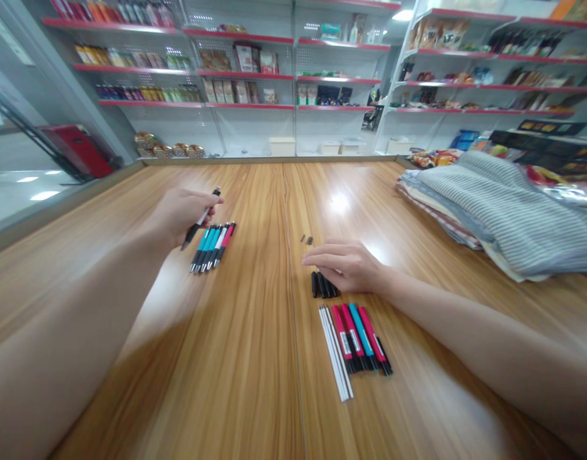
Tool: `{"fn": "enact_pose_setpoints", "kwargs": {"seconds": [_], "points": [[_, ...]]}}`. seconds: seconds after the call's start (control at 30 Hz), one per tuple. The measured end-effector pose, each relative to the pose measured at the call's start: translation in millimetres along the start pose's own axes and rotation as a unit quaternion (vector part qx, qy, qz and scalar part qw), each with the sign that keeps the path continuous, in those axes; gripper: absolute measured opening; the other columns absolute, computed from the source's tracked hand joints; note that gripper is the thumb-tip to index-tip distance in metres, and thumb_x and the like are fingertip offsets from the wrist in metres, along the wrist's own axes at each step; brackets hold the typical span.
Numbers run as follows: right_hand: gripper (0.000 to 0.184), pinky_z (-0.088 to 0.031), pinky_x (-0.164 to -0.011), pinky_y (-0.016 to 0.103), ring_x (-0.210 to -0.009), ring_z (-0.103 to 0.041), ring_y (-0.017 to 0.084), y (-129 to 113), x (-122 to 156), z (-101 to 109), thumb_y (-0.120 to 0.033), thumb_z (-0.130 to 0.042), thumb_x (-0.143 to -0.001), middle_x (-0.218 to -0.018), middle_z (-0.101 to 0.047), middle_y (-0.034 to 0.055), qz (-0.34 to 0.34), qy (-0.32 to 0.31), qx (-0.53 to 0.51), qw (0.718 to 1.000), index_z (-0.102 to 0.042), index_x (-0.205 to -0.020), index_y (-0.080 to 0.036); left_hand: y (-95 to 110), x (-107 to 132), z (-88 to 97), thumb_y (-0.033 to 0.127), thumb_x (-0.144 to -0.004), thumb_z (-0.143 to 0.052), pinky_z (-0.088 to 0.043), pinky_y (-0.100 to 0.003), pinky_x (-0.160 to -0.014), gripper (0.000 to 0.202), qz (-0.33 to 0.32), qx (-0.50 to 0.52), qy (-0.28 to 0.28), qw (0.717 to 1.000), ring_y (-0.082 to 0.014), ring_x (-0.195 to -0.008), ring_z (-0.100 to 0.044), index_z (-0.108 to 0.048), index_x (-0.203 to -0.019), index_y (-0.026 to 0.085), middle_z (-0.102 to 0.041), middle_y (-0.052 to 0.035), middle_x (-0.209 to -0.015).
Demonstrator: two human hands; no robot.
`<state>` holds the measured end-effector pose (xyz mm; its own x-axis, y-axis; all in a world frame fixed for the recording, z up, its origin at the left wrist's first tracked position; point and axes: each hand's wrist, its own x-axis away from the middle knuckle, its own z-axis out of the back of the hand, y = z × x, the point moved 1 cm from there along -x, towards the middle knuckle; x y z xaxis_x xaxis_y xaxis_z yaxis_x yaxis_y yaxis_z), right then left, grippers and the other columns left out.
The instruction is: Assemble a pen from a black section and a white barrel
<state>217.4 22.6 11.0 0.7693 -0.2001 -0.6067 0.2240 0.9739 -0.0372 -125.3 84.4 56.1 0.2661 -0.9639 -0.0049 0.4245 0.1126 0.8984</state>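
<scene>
Both forearms fill the lower corners of the view, stretched over a wooden tabletop (pixel 255 358) of warm grain, glossy with lamp glare and split by a seam down its middle. Behind it, at twelve o'clock, white shop shelves (pixel 245 76) with red edges are stocked with packets and bottles; a red cart (pixel 77 150) is seen at ten o'clock, and folded striped cloths (pixel 504 211) are stacked at two o'clock.

At the table's centre, toward five o'clock, a row of pen barrels (pixel 363 338) is laid side by side: three red and one teal, each with a black grip end. Touching them on their nine o'clock side, about three white refill tubes (pixel 336 351) are counted. Just above, a cluster of short black pen caps (pixel 322 284) is covered in part by the right hand (pixel 346 263), which lies flat with fingers straight and close together, gripping nothing. Two tiny dark parts (pixel 307 240) are seen just beyond its fingertips.

At ten o'clock from the centre, the left hand (pixel 183 214) is closed by thumb and fingertips around a black pen (pixel 201 219), slim, with a white band, held tilted just above a group of assembled pens (pixel 211 247): roughly four teal, one white, one red.
</scene>
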Motion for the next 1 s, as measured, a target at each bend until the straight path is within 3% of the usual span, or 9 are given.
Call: {"fn": "enact_pose_setpoints", "kwargs": {"seconds": [0.17, 0.33, 0.47, 0.63, 0.83, 1.0], "points": [[0.028, -0.053, -0.079, 0.03, -0.092, -0.064, 0.016, 2.1, 1.1, 1.6, -0.009, -0.053, -0.087, -0.101, -0.07, 0.0068, -0.008, 0.026, 0.01, 1.0, -0.064, -0.111, -0.017, -43.5, -33.4, 43.2, 0.028, -0.077, -0.071, -0.042, -0.02, -0.05, 0.031, 0.068, -0.111, 0.026, 0.991, -0.0102, -0.063, -0.053, -0.065, -0.097, 0.005, -0.063, -0.0041, -0.078], [0.027, -0.052, -0.077, 0.03, -0.088, -0.063, 0.016, 5.1, 2.4, 2.2, -0.009, -0.053, -0.086, -0.096, -0.069, 0.0069, -0.02, 0.04, 0.016, 0.999, -0.065, -0.109, -0.017, -72.5, -43.0, 51.2, 0.014, -0.072, -0.073, -0.048, -0.025, -0.055, 0.027, 0.135, -0.158, -0.022, 0.978, -0.0129, -0.058, -0.057, -0.064, -0.093, -0.002, -0.061, -0.0039, -0.063], [0.027, -0.052, -0.076, 0.03, -0.087, -0.063, 0.016, 5.5, 2.0, 2.0, -0.009, -0.051, -0.087, -0.096, -0.069, 0.0072, -0.029, 0.035, 0.008, 0.999, -0.065, -0.109, -0.017, -74.0, -38.8, 47.0, 0.016, -0.069, -0.076, -0.05, -0.024, -0.056, 0.045, 0.139, -0.17, -0.043, 0.975, -0.0129, -0.059, -0.06, -0.063, -0.11, 0.003, -0.061, -0.0005, -0.063], [0.027, -0.051, -0.076, 0.03, -0.088, -0.063, 0.016, 6.5, 2.9, 0.8, -0.009, -0.053, -0.086, -0.097, -0.069, 0.007, -0.031, 0.033, 0.007, 0.999, -0.065, -0.109, -0.017, -69.1, -36.4, 45.8, 0.028, -0.061, -0.083, -0.033, -0.017, -0.042, 0.058, 0.118, -0.213, -0.068, 0.968, -0.0077, -0.044, -0.044, -0.066, -0.113, 0.009, -0.05, 0.005, -0.047], [0.026, -0.051, -0.076, 0.03, -0.089, -0.062, 0.016, 8.3, 3.7, 0.0, -0.009, -0.053, -0.086, -0.098, -0.069, 0.0064, -0.034, 0.021, 0.011, 0.999, -0.065, -0.108, -0.017, -70.9, -40.7, 50.6, 0.027, -0.06, -0.082, -0.048, -0.024, -0.054, 0.054, 0.12, -0.245, -0.081, 0.959, -0.013, -0.057, -0.054, -0.067, -0.109, 0.01, -0.056, 0.0015, -0.055], [0.025, -0.051, -0.076, 0.03, -0.088, -0.062, 0.016, 9.2, 3.6, -1.0, -0.01, -0.053, -0.087, -0.096, -0.069, 0.0064, -0.032, 0.014, 0.014, 0.999, -0.065, -0.107, -0.017, -68.3, -40.4, 50.6, 0.019, -0.056, -0.083, -0.051, -0.027, -0.056, 0.056, 0.12, -0.259, -0.101, 0.953, -0.0153, -0.061, -0.057, -0.066, -0.109, 0.009, -0.058, 0.0005, -0.058]]}}
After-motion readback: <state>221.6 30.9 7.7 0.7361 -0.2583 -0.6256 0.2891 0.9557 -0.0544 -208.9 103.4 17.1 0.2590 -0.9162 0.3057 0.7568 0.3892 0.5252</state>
